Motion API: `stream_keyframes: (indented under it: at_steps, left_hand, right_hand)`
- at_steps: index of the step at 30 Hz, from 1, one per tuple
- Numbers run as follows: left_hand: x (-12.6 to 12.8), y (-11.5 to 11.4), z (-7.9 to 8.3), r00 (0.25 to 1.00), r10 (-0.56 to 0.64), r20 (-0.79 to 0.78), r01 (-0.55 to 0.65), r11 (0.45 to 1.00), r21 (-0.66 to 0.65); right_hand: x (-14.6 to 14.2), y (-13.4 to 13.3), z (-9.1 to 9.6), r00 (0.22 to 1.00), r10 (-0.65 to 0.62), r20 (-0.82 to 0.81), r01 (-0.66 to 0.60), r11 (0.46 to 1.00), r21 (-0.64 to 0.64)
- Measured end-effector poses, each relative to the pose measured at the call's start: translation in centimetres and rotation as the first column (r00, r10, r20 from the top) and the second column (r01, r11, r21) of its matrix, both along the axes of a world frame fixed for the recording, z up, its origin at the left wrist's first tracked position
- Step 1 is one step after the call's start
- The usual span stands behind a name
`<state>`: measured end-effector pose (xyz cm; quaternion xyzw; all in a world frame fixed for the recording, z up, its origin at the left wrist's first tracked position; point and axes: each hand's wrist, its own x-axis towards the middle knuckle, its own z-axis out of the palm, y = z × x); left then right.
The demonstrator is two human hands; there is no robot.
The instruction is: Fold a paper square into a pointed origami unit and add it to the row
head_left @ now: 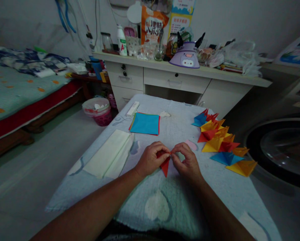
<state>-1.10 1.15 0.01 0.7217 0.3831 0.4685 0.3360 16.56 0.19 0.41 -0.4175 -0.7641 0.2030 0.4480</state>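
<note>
We take the paper stack (pixel 145 123), blue sheet uppermost, as our landmark on the cloth-covered counter (pixel 181 125). The red paper (pixel 165 166) is on the near side of that stack and a little to its right, between our two hands. Our left hand (pixel 152 157) pinches it with thumb and fingers, covering much of its upper part, while our right hand (pixel 186 159) has thumb and forefinger nipped together at the paper's top corner, so the fingertips of both hands nearly meet there. We judge the step in hand to be a small fold or crease at that corner, with the paper already folded down to a narrow shape. The next move, we think, calls for the left hand to steady the body while the right works the corner finely, without tearing it or springing the layers apart. The visible part tapers to a sharp point aimed towards us, away from the stack; its long axis runs roughly from the stack's side towards our body, leaning only slightly. We cannot tell whether that point touches the cloth. The folded paper pieces (pixel 227 146) stand in rows well to the right of the stack.
</note>
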Motion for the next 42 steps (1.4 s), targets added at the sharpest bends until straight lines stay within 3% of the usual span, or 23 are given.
stream_keyframes:
  at_steps: [6,13,42]
  left_hand:
    - [-0.05,-0.23,0.15,0.996,0.045,-0.072,-0.033,0.987,0.155]
    - [-0.05,-0.26,0.15,0.994,0.034,-0.103,-0.012,0.978,0.21]
    - [-0.01,-0.25,0.0,0.997,-0.023,-0.073,0.029,0.996,0.082]
  right_hand:
    - [-0.05,-0.1,0.08,1.0,0.007,-0.002,-0.007,1.0,-0.001]
    - [-0.16,-0.15,0.27,1.0,0.011,0.003,-0.011,1.0,0.006]
    - [-0.35,-0.22,0.04,1.0,0.023,-0.015,-0.023,1.0,-0.016]
